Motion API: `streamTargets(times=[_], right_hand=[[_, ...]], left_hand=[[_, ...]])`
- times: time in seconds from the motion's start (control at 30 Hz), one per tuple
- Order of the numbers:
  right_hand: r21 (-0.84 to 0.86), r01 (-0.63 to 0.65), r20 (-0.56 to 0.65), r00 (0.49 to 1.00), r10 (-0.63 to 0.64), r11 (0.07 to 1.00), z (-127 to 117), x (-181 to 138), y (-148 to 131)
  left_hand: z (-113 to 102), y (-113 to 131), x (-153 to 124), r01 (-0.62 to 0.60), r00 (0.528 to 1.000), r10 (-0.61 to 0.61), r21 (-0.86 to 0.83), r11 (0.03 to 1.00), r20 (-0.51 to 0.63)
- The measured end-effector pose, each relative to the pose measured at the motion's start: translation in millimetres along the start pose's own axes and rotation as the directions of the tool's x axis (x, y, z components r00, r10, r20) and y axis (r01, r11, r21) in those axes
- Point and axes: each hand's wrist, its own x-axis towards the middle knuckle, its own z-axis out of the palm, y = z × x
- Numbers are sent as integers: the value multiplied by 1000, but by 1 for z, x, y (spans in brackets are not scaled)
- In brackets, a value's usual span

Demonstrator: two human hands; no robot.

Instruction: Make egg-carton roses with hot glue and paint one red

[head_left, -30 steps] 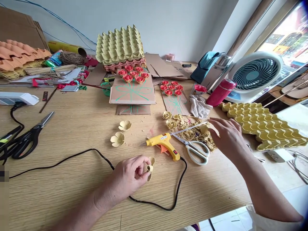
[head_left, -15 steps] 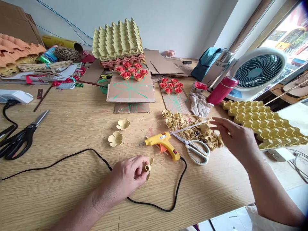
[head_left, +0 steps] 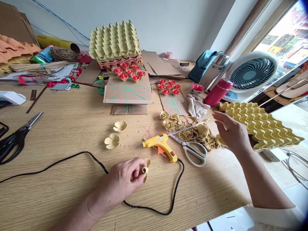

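Note:
My left hand (head_left: 128, 176) pinches a tan paper-pulp flower (head_left: 146, 171) with a rolled centre, low over the front of the table. Above it lies a yellow hot glue gun (head_left: 157, 141), with a long clear glue stick (head_left: 185, 129) poking out of its rear. Beyond the stick's end my right hand (head_left: 231, 130) hovers with fingers stretched and nothing in them. Two petal cups (head_left: 112, 141) rest left of the gun. White-handled scissors (head_left: 196, 152) lie against a heap of tan pulp scraps (head_left: 203, 136), beside tan rolled flowers (head_left: 167, 124).
Red-painted flowers (head_left: 136, 78) stand on cardboard (head_left: 127, 93) at the back, before stacked egg trays (head_left: 115, 43). Another egg tray (head_left: 260, 125), a red flask (head_left: 218, 92) and a fan (head_left: 253, 72) are at right. Black scissors (head_left: 15, 142) lie left; the gun's cord (head_left: 176, 189) loops across the front.
My right hand has come away from the glue stick's tip, its fingers opening out. The left hand still holds the flower. The whole view has shifted slightly.

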Motion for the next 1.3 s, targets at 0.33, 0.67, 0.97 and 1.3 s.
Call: streamTargets(times=[0.33, 0.67, 0.97, 1.3], right_hand=[[376, 24, 91, 994, -63, 926, -2, -39, -58], [729, -139, 445, 840, -310, 670, 30, -90, -155], [702, -608, 712, 591, -378, 372, 56, -112, -170], [654, -744, 729, 570, -380, 137, 64, -114, -166]], left_hand=[[0, 5, 1, 21, 1000, -21, 15, 1000, 6], [-3, 12, -2, 4, 996, -6, -30, 1000, -85], [-1, 17, -4, -97, 966, 92, -9, 995, -240], [-8, 28, -2, -85, 984, 63, -130, 988, -166]])
